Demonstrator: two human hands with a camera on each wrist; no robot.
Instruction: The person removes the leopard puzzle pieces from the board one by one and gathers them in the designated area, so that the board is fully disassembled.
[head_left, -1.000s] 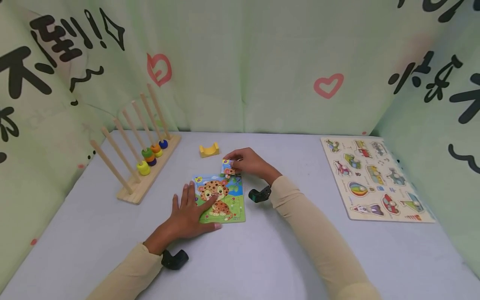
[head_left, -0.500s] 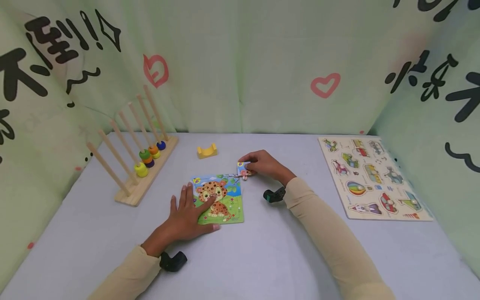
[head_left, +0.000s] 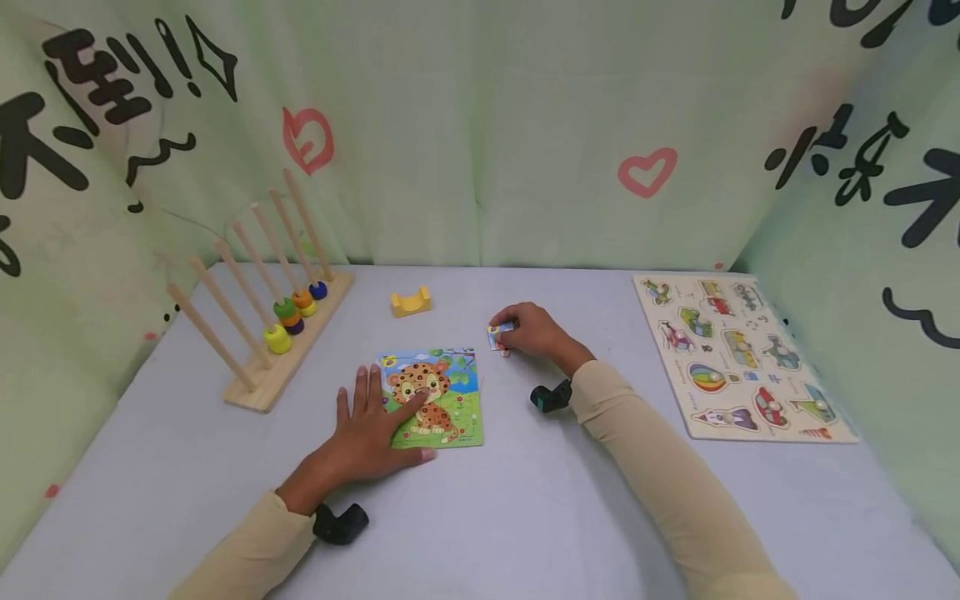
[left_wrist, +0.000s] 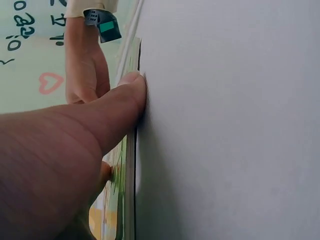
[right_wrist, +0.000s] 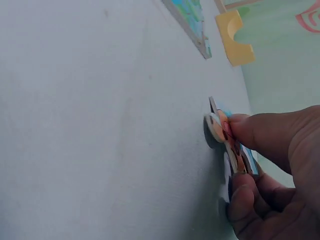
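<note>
A square leopard puzzle [head_left: 459,408] lies on the table, showing a spotted cub on green grass. My left hand [head_left: 367,429] rests on its left part with fingers straight and spread. In the left wrist view, the thumb [left_wrist: 127,97] lies along the edge of the puzzle. Behind and right of the puzzle, my right hand [head_left: 531,329] pinches a small puzzle piece [head_left: 498,337] between thumb and fingers. In the right wrist view this puzzle piece [right_wrist: 227,132] is tilted close to the table, its picture partly covered by the fingers.
A wooden peg stand [head_left: 258,387] with coloured beads stands at the left. Behind the puzzle sits a yellow curved block [head_left: 411,303]. At the right lies a wooden board [head_left: 738,358] with several picture pieces. A printed curtain [head_left: 480,150] rises behind the table.
My right hand has moved right, carrying the small puzzle piece from the leopard puzzle's top edge to a spot apart from it. The left hand has stayed on the puzzle.
</note>
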